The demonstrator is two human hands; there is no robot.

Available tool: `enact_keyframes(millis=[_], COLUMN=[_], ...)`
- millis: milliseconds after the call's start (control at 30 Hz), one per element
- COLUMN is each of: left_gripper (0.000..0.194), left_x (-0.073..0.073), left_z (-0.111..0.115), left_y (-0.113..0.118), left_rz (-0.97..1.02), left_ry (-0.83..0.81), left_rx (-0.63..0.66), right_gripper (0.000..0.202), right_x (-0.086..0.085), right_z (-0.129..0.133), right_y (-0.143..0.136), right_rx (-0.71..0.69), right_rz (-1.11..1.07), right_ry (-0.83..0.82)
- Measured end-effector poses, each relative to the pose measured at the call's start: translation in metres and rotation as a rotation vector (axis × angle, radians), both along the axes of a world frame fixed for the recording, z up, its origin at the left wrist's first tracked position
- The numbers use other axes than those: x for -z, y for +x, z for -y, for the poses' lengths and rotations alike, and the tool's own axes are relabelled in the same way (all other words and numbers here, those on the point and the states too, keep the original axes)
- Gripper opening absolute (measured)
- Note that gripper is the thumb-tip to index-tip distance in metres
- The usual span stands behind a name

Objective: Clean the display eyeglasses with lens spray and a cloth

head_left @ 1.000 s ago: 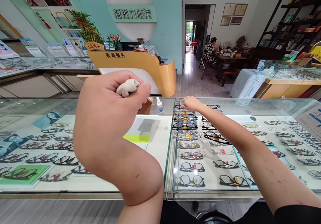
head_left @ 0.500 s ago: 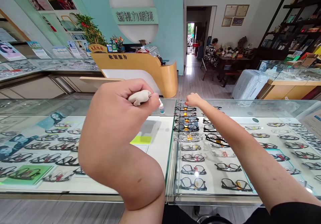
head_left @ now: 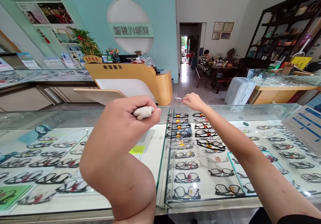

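Note:
My left hand [head_left: 130, 117] is raised over the glass counter, its fingers closed round a bunched off-white cloth [head_left: 143, 113]. Farther out, above the counter's back edge, my right hand [head_left: 193, 101] pinches a clear-framed pair of glasses [head_left: 177, 99] by one side. Below it run two columns of eyeglasses, among them a black-framed pair [head_left: 178, 134] with an orange tag and a dark pair [head_left: 210, 144] lying askew. Under my left hand, a yellow-green card [head_left: 137, 149] shows in part.
The glass display counter [head_left: 163, 197] spans the front, with more frames on both sides. Beyond stand a curved wooden cashier desk [head_left: 164, 86] and a wrapped suitcase [head_left: 239, 91]. A person [head_left: 204, 63] sits at a dark table at the back. A white-blue printed sheet [head_left: 306, 127] leans at right.
The clear-framed glasses now show in my right hand, lifted above the back edge. The view has tilted up slightly. A small bottle beside my left hand is now out of sight.

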State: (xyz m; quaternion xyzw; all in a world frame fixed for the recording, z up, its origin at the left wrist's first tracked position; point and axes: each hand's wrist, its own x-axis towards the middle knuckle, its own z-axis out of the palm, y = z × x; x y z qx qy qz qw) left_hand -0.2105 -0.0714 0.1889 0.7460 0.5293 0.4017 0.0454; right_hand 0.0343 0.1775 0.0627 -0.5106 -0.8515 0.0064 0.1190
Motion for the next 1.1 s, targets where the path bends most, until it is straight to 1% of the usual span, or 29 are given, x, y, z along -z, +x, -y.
enact_keyframes(millis=[67,133,200,300,433,600,667,733,833,900,933,1000,1100], left_gripper=[0.028,0.027,0.028,0.034,0.035,0.037,0.038,0.040,0.035,0.031,0.029,0.030,0.031], left_x=[0.000,0.001,0.003,0.008,0.015,0.026,0.033,0.041,0.051,0.055,0.056,0.056,0.055], left_z=[-0.001,-0.003,-0.006,-0.013,-0.026,-0.051,-0.065,-0.081,-0.102,-0.112,-0.115,-0.118,-0.117], left_y=[0.011,0.023,0.036,0.053,0.073,0.096,0.106,0.117,0.129,0.132,0.133,0.133,0.131], left_rz=[0.000,-0.005,-0.003,-0.008,-0.024,0.036,0.142,0.355,0.807,1.052,1.135,1.243,1.305], left_ry=[-0.022,-0.024,-0.034,-0.050,-0.061,-0.173,-0.249,-0.394,-0.766,-1.006,-1.093,-1.197,-1.245], left_rx=[0.045,0.089,0.123,0.169,0.226,0.339,0.401,0.483,0.639,0.731,0.762,0.787,0.761], right_gripper=[0.042,0.037,0.032,0.028,0.025,0.024,0.023,0.023,0.024,0.025,0.026,0.028,0.031], right_x=[-0.011,-0.019,-0.025,-0.034,-0.048,-0.062,-0.065,-0.066,-0.067,-0.067,-0.066,-0.065,-0.064], right_z=[0.025,0.051,0.075,0.106,0.135,0.147,0.148,0.148,0.149,0.148,0.148,0.147,0.146], right_y=[0.023,0.045,0.064,0.086,0.102,0.112,0.113,0.113,0.110,0.108,0.107,0.108,0.108], right_rx=[-0.010,-0.061,-0.106,-0.163,-0.230,-0.253,-0.265,-0.302,-0.365,-0.384,-0.386,-0.383,-0.380], right_rz=[-0.112,-0.352,-0.539,-0.696,-0.757,-0.733,-0.737,-0.739,-0.706,-0.663,-0.638,-0.593,-0.550], right_ry=[0.055,0.108,0.149,0.220,0.306,0.407,0.433,0.461,0.518,0.547,0.554,0.560,0.556])
